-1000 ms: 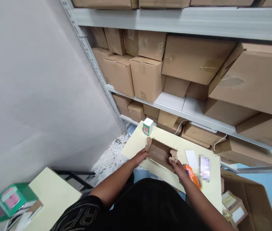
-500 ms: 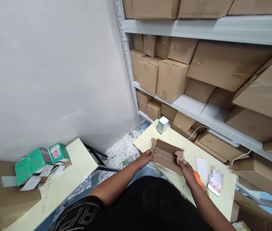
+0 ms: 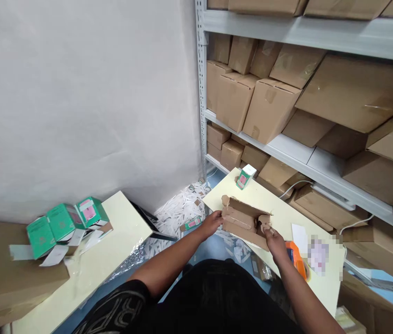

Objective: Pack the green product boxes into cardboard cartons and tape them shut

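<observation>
Between my hands is a small open cardboard box (image 3: 243,221), its torn end flaps sticking up at both sides. It is held at the near edge of the right-hand table (image 3: 269,195). My left hand (image 3: 213,222) is closed on the box's left end. At the right end, my right hand (image 3: 274,242) grips the torn flap and side. The box looks empty inside. A green and white carton (image 3: 245,176) stands upright beyond it at the table's far corner. Close to my right wrist lies an orange tape dispenser (image 3: 297,260).
On the left table (image 3: 126,227), several green cartons (image 3: 64,222) sit by a big cardboard box (image 3: 4,278). Paper shreds (image 3: 178,208) cover the floor between the tables, with another green carton (image 3: 192,223) among them. Shelving (image 3: 273,144) full of cardboard boxes rises behind the right table.
The camera view has turned slightly left, so the shelves and tables appear farther right. Both hands keep hold of the box, now a little more upright at its back wall.
</observation>
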Demonstrator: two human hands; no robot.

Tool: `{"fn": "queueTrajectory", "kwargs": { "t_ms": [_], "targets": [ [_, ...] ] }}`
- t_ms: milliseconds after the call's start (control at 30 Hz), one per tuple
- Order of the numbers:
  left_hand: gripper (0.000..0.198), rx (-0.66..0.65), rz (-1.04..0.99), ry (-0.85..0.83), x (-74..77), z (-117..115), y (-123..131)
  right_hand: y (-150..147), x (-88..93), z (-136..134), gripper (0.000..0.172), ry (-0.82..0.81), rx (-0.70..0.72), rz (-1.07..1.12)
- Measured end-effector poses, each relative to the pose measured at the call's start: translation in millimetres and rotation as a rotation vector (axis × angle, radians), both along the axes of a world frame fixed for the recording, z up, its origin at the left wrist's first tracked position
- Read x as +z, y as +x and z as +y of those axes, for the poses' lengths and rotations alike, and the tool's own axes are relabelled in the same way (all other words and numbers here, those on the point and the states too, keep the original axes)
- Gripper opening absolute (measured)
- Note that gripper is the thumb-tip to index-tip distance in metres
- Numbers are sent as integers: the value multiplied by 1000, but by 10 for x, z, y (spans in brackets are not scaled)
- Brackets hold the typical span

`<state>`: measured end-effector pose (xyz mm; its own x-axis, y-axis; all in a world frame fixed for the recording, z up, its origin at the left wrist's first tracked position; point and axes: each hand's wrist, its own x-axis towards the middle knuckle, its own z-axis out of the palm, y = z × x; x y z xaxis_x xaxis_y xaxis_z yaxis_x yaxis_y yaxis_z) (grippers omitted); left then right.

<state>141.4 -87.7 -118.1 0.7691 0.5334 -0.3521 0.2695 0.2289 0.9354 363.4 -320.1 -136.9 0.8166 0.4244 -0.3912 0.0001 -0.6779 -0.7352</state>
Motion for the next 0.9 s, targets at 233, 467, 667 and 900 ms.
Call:
{"fn": "queueTrajectory", "kwargs": {
  "t_ms": [233, 467, 667, 900],
  "targets": [
    [56, 95, 83, -64, -3, -82, -1, 184, 2, 14, 65, -64, 71, -41],
    [48, 318, 47, 30, -26, -235, 75, 481, 108, 172, 62, -87, 311, -50],
    [52, 583, 26, 81, -79, -474, -483, 396, 111, 793, 62, -132, 667, -60],
    [44, 918, 76, 59, 54, -928, -1638, -613, 326, 1582, 59, -92, 1026, -94]
  ]
}}
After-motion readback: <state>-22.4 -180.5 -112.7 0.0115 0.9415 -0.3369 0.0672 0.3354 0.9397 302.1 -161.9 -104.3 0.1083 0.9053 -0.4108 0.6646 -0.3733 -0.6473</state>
